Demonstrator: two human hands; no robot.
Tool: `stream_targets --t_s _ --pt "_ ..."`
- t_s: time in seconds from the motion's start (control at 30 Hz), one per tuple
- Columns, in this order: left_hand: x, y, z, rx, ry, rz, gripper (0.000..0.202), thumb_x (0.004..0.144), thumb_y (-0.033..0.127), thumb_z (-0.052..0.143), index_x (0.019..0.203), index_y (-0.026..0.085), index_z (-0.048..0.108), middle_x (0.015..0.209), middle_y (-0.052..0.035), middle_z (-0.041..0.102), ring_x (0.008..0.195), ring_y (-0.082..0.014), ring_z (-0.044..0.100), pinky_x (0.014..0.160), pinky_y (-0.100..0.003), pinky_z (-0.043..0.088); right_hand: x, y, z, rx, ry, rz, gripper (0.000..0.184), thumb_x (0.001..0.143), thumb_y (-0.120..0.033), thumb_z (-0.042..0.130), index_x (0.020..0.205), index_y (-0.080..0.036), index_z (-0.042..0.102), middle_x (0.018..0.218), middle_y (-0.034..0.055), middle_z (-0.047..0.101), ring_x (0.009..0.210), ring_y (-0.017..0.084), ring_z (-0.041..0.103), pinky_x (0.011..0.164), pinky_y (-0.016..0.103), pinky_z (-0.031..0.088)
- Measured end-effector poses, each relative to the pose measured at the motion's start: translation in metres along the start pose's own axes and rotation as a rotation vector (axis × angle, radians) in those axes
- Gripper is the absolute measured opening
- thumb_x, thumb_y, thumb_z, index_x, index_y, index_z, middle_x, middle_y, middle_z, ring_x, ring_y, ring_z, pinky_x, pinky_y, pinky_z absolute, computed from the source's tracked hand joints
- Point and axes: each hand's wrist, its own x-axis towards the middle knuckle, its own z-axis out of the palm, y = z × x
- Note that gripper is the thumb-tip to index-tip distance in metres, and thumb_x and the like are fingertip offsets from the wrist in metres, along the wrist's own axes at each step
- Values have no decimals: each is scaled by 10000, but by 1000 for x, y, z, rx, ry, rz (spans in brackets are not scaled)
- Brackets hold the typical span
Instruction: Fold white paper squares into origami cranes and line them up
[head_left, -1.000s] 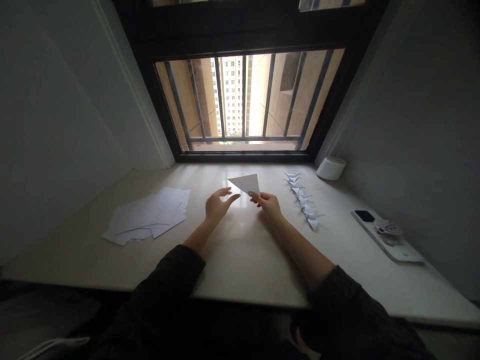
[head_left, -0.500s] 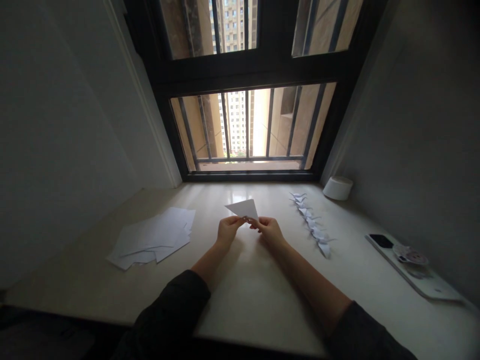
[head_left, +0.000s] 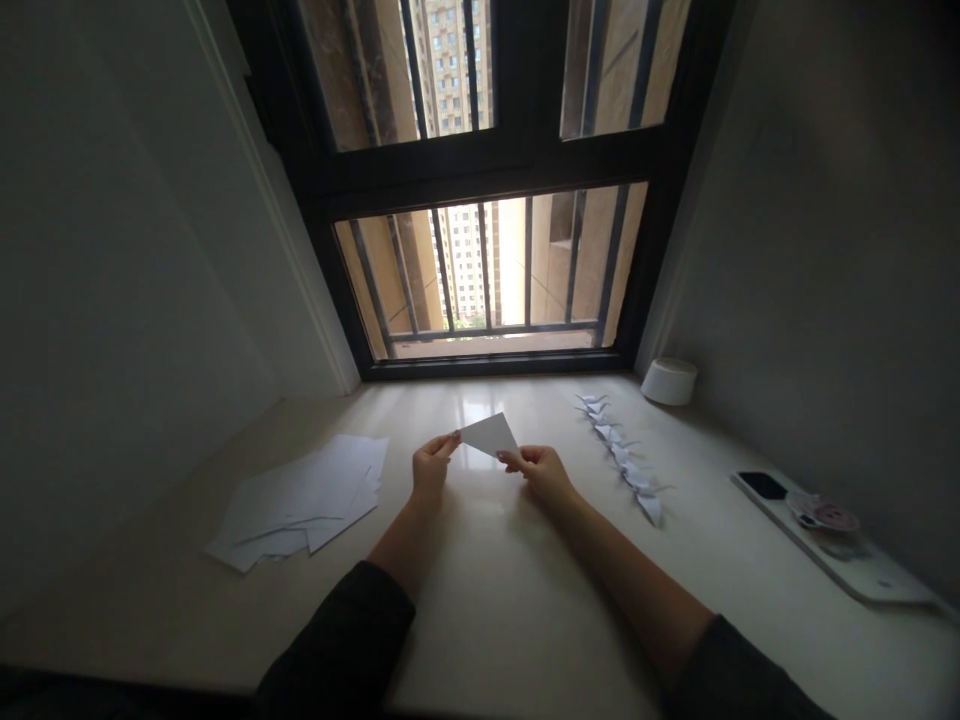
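Observation:
A folded sheet of white paper [head_left: 490, 433], roughly kite-shaped, is held up between my two hands above the pale sill. My left hand [head_left: 433, 465] pinches its pointed left corner with fingertips and thumb. At the lower right edge, my right hand [head_left: 541, 468] grips the paper between thumb and fingers. To the right runs a row of several small folded paper cranes [head_left: 621, 455]. Loose sheets of white paper [head_left: 300, 495] lie in an overlapping pile on the left.
A phone [head_left: 832, 545] with a round grip on its back lies at the right by the wall. A white round container [head_left: 670, 382] stands in the back right corner. Behind the sill [head_left: 480, 620] is a dark-framed window [head_left: 495, 368] with bars outside.
My left hand has moved left, from the paper's lower edge to its left corner, so my hands are farther apart. The paper has turned slightly. The camera view has tilted up a little.

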Motion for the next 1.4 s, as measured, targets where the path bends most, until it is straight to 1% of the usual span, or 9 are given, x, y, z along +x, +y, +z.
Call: stream_targets --t_s 0.17,0.3,0.4,0.63,0.83,0.97,1.13,1.23,1.4 --pt "1 0 1 17 31 46 387 577 538 703 685 167 687 755 -55 666 753 -174 570 627 -257 363 2 2 -2 5 -5 -2 375 664 -497 668 589 -129 686 547 36 632 495 113 470 535 251 301" --pt "-2 -1 3 28 18 88 371 620 544 659 608 175 626 690 -37 632 725 -166 563 618 -253 366 4 4 -4 11 2 4 375 654 -501 672 591 -132 685 553 40 634 499 114 468 528 250 297" --pt "-3 -3 4 -8 22 72 351 637 524 648 607 180 591 703 -33 619 758 -169 567 626 -250 371 4 4 -4 15 -2 19 375 652 -503 669 598 -133 688 557 45 638 489 114 463 517 250 295" --pt "-3 -7 6 -105 66 -42 340 616 509 655 618 184 552 714 -28 597 810 -182 575 619 -246 366 3 5 -1 19 -17 8 380 659 -502 661 601 -128 688 539 39 626 475 104 445 508 246 296" --pt "-5 -5 6 -58 66 -5 371 616 545 648 638 182 573 726 -45 636 784 -190 599 581 -241 388 1 2 0 11 -20 21 382 662 -503 655 608 -127 688 551 42 631 480 106 456 504 243 308" --pt "-4 -3 4 11 78 61 383 651 550 620 655 166 622 718 -74 660 763 -203 616 527 -230 386 0 0 -1 22 -16 21 383 652 -513 658 623 -133 695 569 45 644 498 117 487 521 247 334" --pt "-4 -3 5 53 123 123 410 679 554 593 674 152 673 706 -95 681 741 -209 631 510 -232 389 1 -1 -1 32 -21 18 406 640 -542 654 641 -139 701 589 53 656 528 135 520 537 253 359" --pt "-1 -7 4 39 154 123 417 688 552 585 706 146 678 719 -98 684 745 -208 634 516 -235 394 1 1 -1 40 -36 27 407 635 -547 656 638 -141 697 592 56 656 538 136 524 540 253 360" --pt "13 -8 -8 -118 322 107 451 749 558 512 862 143 650 885 -108 691 839 -205 631 574 -245 423 3 5 -4 60 -5 49 411 642 -552 652 610 -143 679 590 47 647 511 116 490 522 244 342"
